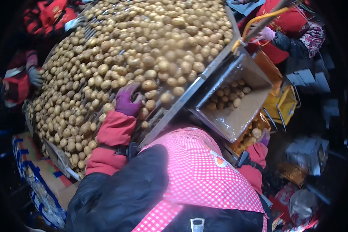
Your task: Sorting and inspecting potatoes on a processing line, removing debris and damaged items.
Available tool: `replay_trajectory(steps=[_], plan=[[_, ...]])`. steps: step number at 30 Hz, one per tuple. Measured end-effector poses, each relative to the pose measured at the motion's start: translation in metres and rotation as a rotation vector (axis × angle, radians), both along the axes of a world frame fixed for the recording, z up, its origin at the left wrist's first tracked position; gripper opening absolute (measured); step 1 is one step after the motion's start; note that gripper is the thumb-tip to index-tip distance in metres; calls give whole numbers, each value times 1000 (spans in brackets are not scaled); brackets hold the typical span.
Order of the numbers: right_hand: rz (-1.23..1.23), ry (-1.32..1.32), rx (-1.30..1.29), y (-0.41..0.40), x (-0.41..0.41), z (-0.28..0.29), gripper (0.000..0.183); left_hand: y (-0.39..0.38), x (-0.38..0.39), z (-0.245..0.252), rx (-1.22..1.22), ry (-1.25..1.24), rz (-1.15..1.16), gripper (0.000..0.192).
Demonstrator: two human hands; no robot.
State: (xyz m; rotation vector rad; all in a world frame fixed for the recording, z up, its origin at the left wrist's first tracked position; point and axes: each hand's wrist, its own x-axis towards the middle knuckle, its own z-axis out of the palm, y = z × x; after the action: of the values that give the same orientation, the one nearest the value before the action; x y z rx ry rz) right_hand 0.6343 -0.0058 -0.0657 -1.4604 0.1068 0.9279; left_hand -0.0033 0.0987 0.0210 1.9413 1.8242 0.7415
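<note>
A wide metal-edged sorting table (pixel 191 87) is heaped with potatoes (pixel 103 69). My left hand (pixel 129 99), in a purple glove, lies among them with its fingers curved at some potatoes; whether it grips one cannot be told. At my right side, my right hand (pixel 265 137), also gloved, is by a potato (pixel 256 133) at the mouth of an orange bag (pixel 243 143) holding potatoes. Its fingers are mostly hidden, so its grip is unclear. Between the table and the bag stands a plastic-lined cardboard box (pixel 235 121) with potatoes inside.
Co-workers' gloved hands show at the left (pixel 34 76), upper left (pixel 74 22) and upper right (pixel 265 33). A pole with a yellow strap (pixel 249 23) slants over the table's corner. A yellow bag (pixel 284 104) on a metal frame stands right; taped cartons (pixel 43 174) lie lower left.
</note>
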Motion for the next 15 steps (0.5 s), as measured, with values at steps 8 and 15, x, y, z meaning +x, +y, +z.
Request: replay_trajectory(steps=[8,15], plan=[[1004,-1040,162,151,-194,42,25,-69,-50,28,86,-65,237,57],[1837,-1352,-94,186,-437,103,83,-154,-84,14,113,11,349,74]])
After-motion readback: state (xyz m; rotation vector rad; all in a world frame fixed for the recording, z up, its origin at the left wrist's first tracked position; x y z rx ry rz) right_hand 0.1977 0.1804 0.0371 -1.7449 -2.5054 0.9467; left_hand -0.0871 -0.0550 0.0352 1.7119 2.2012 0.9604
